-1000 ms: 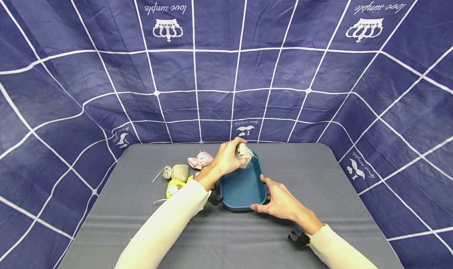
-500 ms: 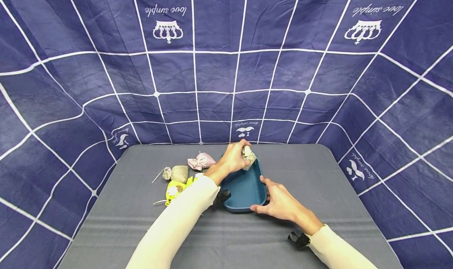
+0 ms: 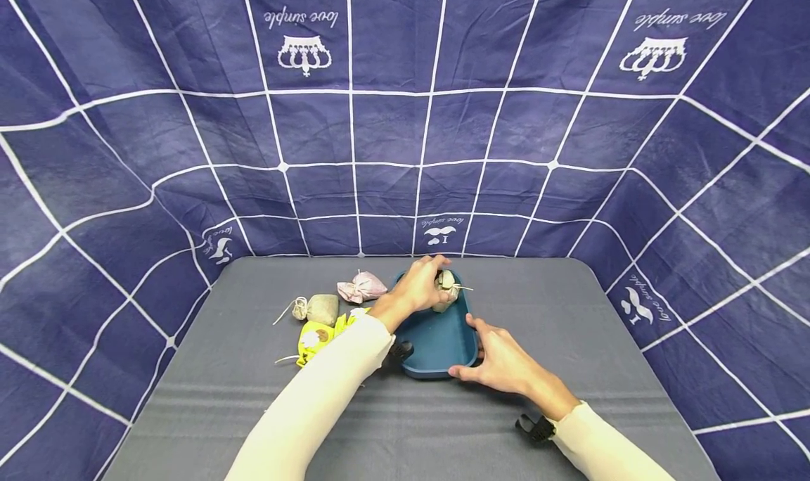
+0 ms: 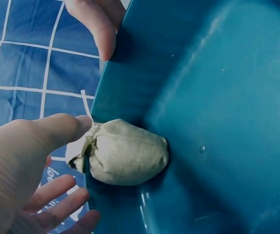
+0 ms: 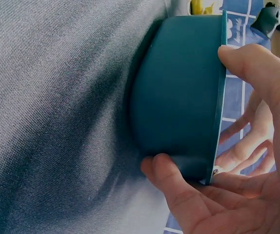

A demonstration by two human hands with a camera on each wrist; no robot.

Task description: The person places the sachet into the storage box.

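Note:
A small beige cloth pouch (image 4: 128,153) with a drawstring lies inside the blue tray (image 3: 436,340), against the far end wall. My left hand (image 3: 418,284) is over that end, its fingers spread and apart from the pouch's body. The left thumb (image 4: 64,129) is beside the pouch's tied neck; whether it touches the string I cannot tell. My right hand (image 3: 503,360) grips the tray's near right corner. In the right wrist view, its thumb (image 5: 240,58) is on the rim and its fingertips (image 5: 164,165) are against the outer wall.
Left of the tray lie a pink pouch (image 3: 362,287), a tan pouch (image 3: 323,309) and yellow flowered cloth (image 3: 316,336), partly hidden by the left sleeve (image 3: 316,403). Grey cloth (image 3: 538,291) covers the table. Blue checked fabric (image 3: 392,126) encloses the back and sides.
My left hand has lowered the beige pouch into the far end of the tray and its fingers have let go. The right hand has stayed on the tray.

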